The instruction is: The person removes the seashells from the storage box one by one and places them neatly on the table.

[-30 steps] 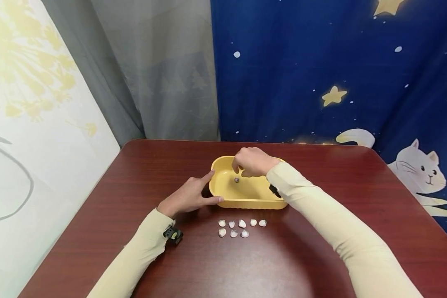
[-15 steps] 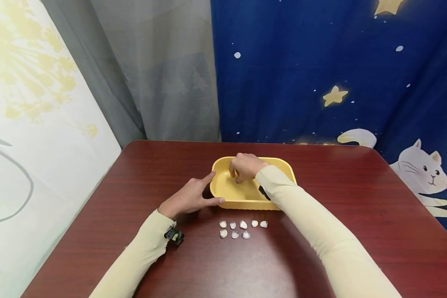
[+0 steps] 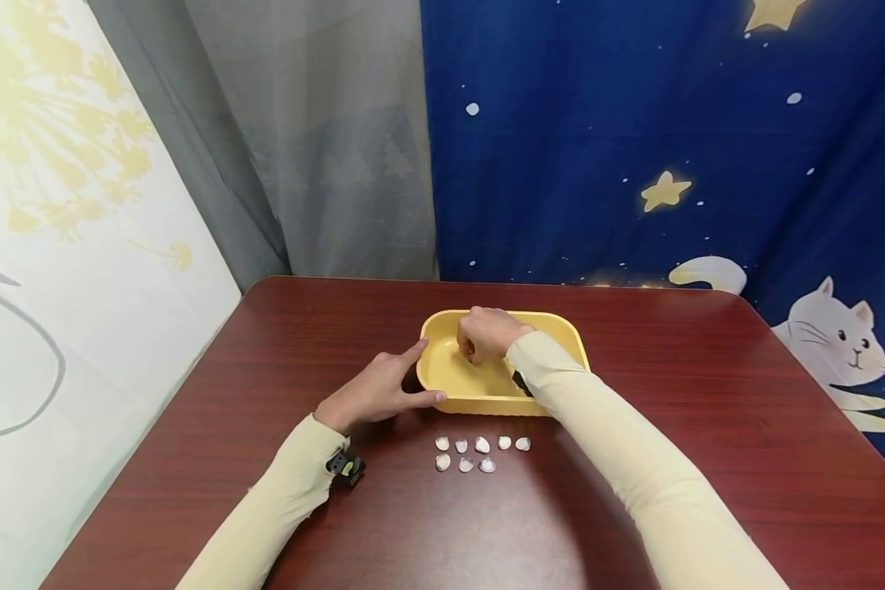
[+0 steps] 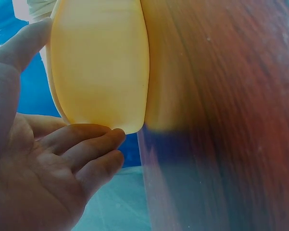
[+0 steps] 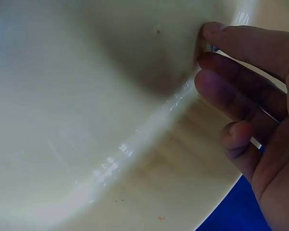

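The yellow plastic basin (image 3: 516,406) stands on the table. My left hand (image 3: 374,392) holds its left end, thumb at the near rim and fingers round the far corner. In the left wrist view the left hand (image 4: 53,154) has its fingertips against the basin's outer wall (image 4: 101,62). Inside the basin my right hand (image 3: 489,332) reaches down to the floor. In the right wrist view the right hand (image 5: 264,101) pinches a small seashell (image 5: 202,44) between thumb and index finger, mostly hidden by the fingertips. The other fingers curl loosely.
Several small pale seashells, one of them a seashell (image 3: 482,445), lie in two rows in front of the basin. The dark red table (image 3: 324,319) reaches back to a grey and a blue curtain (image 3: 560,164). A white wall (image 3: 81,287) borders the left side.
My right hand has moved down and slightly left into the basin, onto the shell that lay on its floor. The shell is now covered in the head view. My left hand stays at the rim.
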